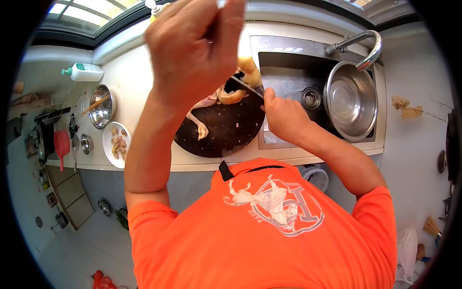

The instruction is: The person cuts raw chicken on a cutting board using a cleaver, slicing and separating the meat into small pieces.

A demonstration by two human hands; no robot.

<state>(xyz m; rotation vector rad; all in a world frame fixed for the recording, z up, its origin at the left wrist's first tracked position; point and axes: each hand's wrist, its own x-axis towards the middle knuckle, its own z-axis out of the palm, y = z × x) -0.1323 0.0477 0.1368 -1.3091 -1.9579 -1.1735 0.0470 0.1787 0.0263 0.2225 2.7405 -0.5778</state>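
My right hand (284, 113) is closed on the handle end of a knife (248, 86), whose blade shows edge-on as a thin line. The blade meets the pale yellow poultry carcass (249, 70) on the round dark chopping board (219, 132). One leg with a foot (199, 126) stretches across the board towards me. My left hand (192, 53) is raised high, close to the camera, with its fingers curled; what they hold, if anything, is hidden. It covers part of the carcass and board.
To the right, a metal basin (351, 101) stands in the sink (284, 72) under a curved faucet (373, 53). At left are a white plate of meat pieces (109, 144), a steel bowl with chopsticks (102, 115) and a white bottle (86, 72). A person's white-clad leg (406, 250) shows lower right.
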